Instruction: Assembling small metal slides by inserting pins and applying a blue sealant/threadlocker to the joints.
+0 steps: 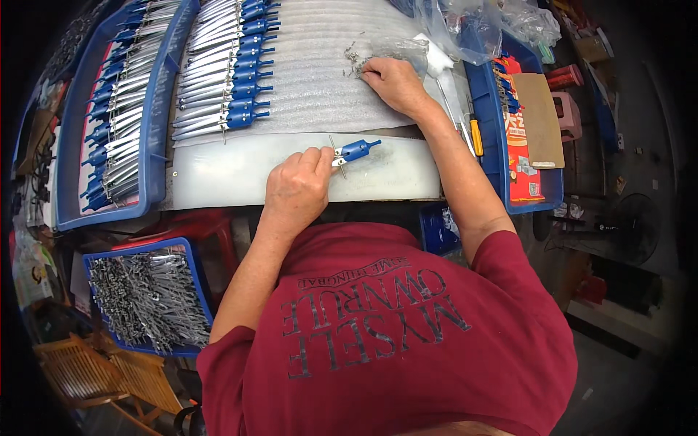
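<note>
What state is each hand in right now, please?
Left hand: closed, holding the blue-ended metal piece.
Right hand: partly curled, at the small loose parts; whether it grips any cannot be told.

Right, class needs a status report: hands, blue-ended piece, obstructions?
Left hand gripping blue-ended piece. Right hand at small-parts pile. Piece over white board, nothing visibly blocking.

Head-worn L fisheye cam, facing dn, near hands [298, 180] & worktop [218, 173].
</note>
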Tool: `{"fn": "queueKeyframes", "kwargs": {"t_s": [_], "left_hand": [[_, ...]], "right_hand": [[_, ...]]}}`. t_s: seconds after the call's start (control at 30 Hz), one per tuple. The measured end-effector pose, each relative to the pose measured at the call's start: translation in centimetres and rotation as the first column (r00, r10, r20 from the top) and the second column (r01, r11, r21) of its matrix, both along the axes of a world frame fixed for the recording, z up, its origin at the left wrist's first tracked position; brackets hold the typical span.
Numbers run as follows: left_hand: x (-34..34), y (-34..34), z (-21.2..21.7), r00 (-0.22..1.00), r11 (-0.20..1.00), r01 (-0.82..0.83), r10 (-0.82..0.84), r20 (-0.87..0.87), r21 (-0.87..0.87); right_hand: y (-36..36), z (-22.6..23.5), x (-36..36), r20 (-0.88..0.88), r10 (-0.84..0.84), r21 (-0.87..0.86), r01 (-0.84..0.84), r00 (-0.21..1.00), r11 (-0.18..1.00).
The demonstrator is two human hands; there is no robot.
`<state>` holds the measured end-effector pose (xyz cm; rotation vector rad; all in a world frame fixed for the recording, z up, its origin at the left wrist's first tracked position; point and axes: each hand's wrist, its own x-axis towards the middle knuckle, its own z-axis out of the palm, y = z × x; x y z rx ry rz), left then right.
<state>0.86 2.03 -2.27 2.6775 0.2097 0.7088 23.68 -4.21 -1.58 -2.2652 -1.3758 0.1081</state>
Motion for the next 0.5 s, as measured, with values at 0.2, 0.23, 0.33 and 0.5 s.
{"fn": "queueKeyframes", "kwargs": {"t_s": [0.2, 0.23, 0.33, 0.5], "left_hand": [[0.0, 0.0, 0.1, 1.000, 1.000, 0.002, -0.002, 0.008, -0.011], [0.0, 0.0, 0.2, 1.000, 1.000, 0.003, -0.003, 0.010, 0.005], [0.0, 0.0, 0.3, 1.000, 1.000, 0.005, -0.006, 0.008, 0.023], [0.0, 0.1, -0.1, 1.000, 1.000, 0.000, 0.000, 0.008, 0.032]], "right_hand": [[0.6, 0.0, 0.4, 0.044, 0.036, -0.057, -0.033, 0.998, 0.998], [0.7, -0.1, 0.5, 0.081, 0.050, -0.090, -0.043, 0.995, 0.995], [1.0, -0.1, 0.7, 0.124, 0.065, -0.138, -0.047, 0.990, 0.989], [1.4, 0.4, 0.0, 0.098, 0.018, -0.150, -0.003, 0.995, 0.989]]}}
